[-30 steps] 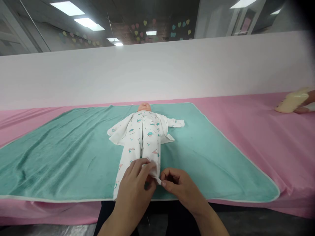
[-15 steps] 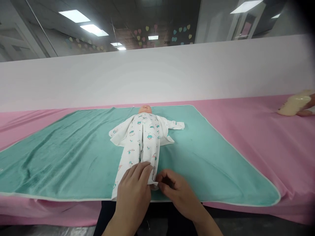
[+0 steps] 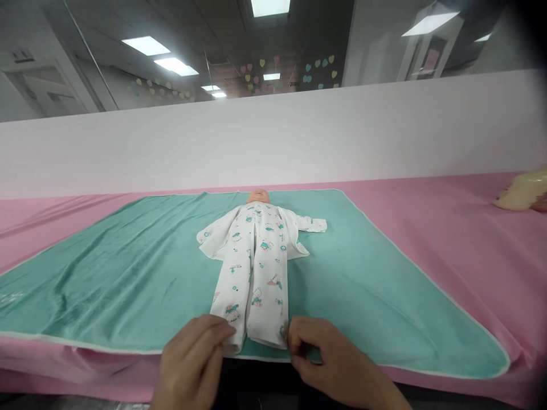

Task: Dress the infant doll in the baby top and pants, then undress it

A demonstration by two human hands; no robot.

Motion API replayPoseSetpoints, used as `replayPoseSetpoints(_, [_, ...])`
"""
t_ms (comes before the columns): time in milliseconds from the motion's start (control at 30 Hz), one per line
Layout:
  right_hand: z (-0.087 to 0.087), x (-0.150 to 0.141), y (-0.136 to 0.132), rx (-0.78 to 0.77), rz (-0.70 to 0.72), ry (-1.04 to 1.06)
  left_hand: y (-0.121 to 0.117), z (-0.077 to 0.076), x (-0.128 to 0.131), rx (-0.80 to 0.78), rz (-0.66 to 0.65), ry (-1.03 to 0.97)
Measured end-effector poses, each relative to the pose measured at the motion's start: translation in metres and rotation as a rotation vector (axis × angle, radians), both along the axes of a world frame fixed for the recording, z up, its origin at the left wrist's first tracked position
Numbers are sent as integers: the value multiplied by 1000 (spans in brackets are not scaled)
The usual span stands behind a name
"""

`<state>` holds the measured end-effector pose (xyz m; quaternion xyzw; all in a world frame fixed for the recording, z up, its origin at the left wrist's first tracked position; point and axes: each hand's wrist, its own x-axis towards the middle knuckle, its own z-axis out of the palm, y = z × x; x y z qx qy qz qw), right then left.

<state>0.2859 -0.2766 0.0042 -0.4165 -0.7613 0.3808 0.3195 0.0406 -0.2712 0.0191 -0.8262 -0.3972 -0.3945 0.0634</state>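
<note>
A baby doll (image 3: 258, 196) lies on its back, its head at the far end. White printed baby trousers (image 3: 267, 285) are spread with both legs pointing toward me. Beneath them a white baby jacket (image 3: 216, 242) fans out at the sides, one sleeve stretched to the right. At the left trouser leg's end, my left hand (image 3: 194, 356) is closed on the cuff, its thumb partly hidden. My right hand (image 3: 322, 353), curled with thumb and forefinger together, pinches the outer corner of the right cuff. The doll's feet are not visible.
A teal blanket (image 3: 384, 296) lies under the doll, on a pink cloth (image 3: 465, 228) covering the table. At the far right edge is another pale doll part (image 3: 521, 191) with a person's hand (image 3: 541, 203). A low white wall (image 3: 213, 148) runs behind.
My left hand has gone from the right trouser leg to the left cuff. The right leg's cuff now lies flat and straightened. My right hand stays at its outer corner.
</note>
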Motion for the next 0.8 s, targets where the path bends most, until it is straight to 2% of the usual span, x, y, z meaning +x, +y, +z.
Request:
replayPoseSetpoints(67, [-1,9,10,-114,60,43,16,8,-21,-168,102,-54])
replayPoseSetpoints(100, [-1,12,21,-176,46,77,28,11,-31,-268,163,-89])
replayPoseSetpoints(167, [-2,19,51,-241,-97,141,59,18,-46,-428,262,-161])
replayPoseSetpoints(200, [-1,22,71,-222,-225,156,78,20,-51,-470,303,-199])
replayPoseSetpoints(267, [2,27,116,-68,-484,128,121,25,-55,-505,370,-207])
replayPoseSetpoints(333, [7,30,159,100,-640,87,164,29,-53,-490,404,-186])
replayPoseSetpoints(400, [8,28,192,130,-746,27,202,30,-46,-613,526,-212])
replayPoseSetpoints(467, [2,22,213,109,-763,-13,231,27,-39,-696,611,-205])
replayPoseSetpoints(567, [-17,15,225,131,-728,33,256,14,-31,-695,630,-206])
replayPoseSetpoints(667, [-27,17,227,108,-736,99,266,-2,-32,-647,624,-178])
replayPoseSetpoints(733, [-24,22,228,49,-705,123,268,-9,-39,-639,620,-159])
replayPoseSetpoints(800, [-18,26,227,1,-604,146,269,-14,-47,-650,616,-153])
